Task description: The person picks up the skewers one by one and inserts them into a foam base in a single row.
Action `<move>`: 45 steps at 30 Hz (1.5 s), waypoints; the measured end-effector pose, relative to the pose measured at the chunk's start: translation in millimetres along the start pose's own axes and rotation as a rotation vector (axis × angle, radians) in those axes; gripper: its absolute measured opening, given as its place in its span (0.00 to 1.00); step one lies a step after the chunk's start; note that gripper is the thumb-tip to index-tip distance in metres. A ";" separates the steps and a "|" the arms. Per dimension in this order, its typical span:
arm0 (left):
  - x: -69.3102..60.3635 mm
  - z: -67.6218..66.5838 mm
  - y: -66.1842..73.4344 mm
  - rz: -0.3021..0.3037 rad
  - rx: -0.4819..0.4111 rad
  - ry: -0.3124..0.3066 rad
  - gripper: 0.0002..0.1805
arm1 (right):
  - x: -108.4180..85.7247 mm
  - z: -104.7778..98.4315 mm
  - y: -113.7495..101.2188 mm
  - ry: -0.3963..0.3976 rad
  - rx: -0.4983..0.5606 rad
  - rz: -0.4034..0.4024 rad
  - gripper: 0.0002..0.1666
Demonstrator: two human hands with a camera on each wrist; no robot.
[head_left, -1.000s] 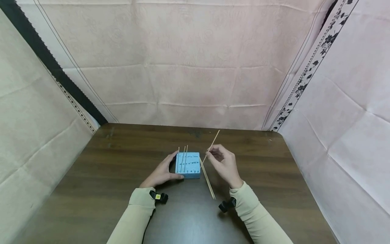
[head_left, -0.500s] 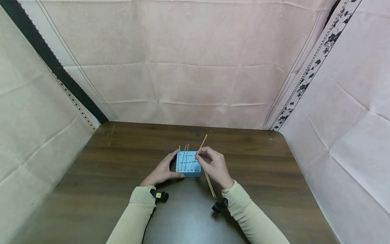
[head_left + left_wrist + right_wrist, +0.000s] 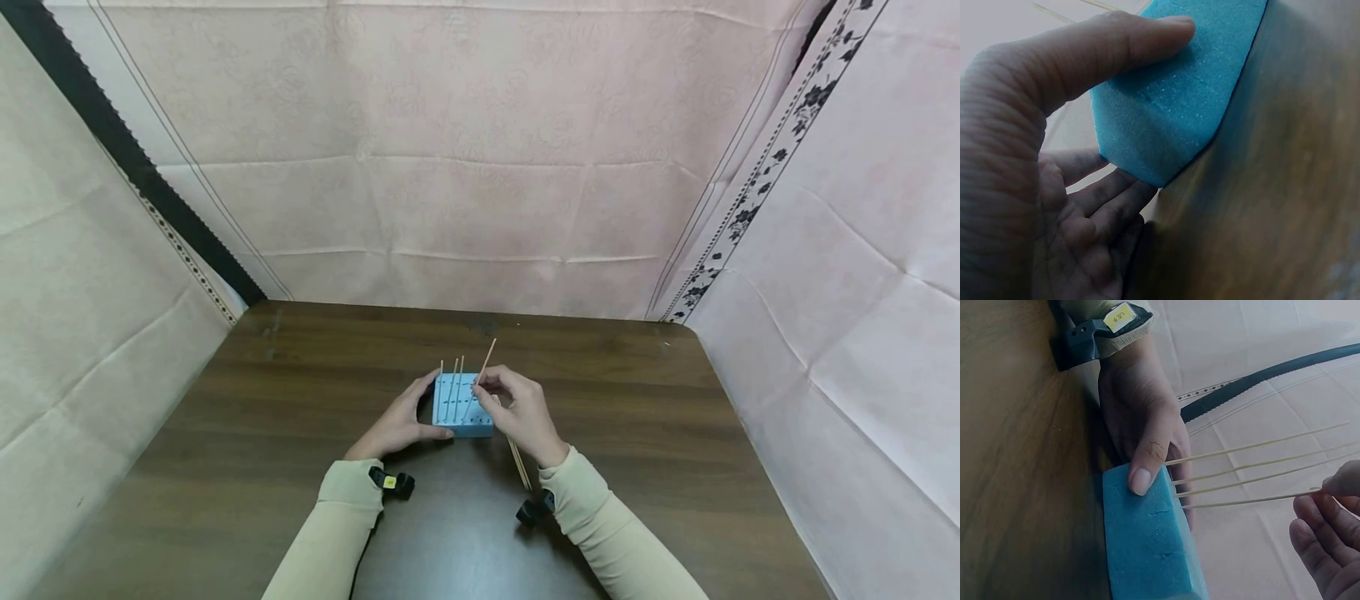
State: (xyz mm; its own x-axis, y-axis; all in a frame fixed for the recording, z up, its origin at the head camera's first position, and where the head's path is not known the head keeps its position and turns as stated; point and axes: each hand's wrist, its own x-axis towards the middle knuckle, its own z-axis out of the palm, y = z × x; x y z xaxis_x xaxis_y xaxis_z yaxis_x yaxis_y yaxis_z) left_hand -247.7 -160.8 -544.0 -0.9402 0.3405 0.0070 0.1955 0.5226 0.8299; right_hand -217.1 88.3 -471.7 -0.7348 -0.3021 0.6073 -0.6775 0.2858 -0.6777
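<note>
A blue foam block [image 3: 472,431] with dark holes in its top sits on the table. My left hand [image 3: 397,425] holds it from the left, thumb on the near face and fingers behind; the left wrist view shows that thumb [image 3: 1141,42] pressed on the foam [image 3: 1166,94]. Three thin wooden skewers [image 3: 456,367] stand in the block's left part. Between thumb and fingertips, my right hand [image 3: 521,412] pinches another skewer [image 3: 487,357], tilted to the right. In the right wrist view the low end of this pinched skewer [image 3: 1241,502] meets the block's top; how deep it sits I cannot tell.
Loose skewers [image 3: 519,465] lie to the right of the block, partly under the right hand. The brown wooden table [image 3: 322,375] reaches back to a pale cloth wall [image 3: 465,208]. More cloth hangs at both sides.
My right hand has moved left and slightly down with its skewer, from beside the block to over its top. The left hand and the block stay in place.
</note>
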 end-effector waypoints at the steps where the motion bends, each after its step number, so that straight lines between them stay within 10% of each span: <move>1: 0.1 0.0 -0.2 0.001 0.002 0.000 0.65 | 0.1 0.0 -0.1 -0.004 -0.018 -0.006 0.06; 22: -1.6 1.1 -1.6 0.019 0.007 -0.003 0.64 | -8.4 16.3 17.9 -0.163 -0.115 -0.089 0.06; 45: 1.4 -0.3 -2.8 0.021 0.017 0.001 0.65 | 4.8 3.8 0.3 -0.036 -0.064 -0.110 0.06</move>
State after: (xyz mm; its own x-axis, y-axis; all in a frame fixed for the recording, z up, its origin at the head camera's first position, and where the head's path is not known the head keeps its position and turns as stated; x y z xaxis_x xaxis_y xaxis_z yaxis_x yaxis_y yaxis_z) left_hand -249.6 -162.1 -546.2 -0.9361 0.3508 0.0247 0.2196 0.5283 0.8202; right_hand -220.8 83.5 -470.5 -0.6554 -0.3669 0.6602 -0.7552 0.3067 -0.5793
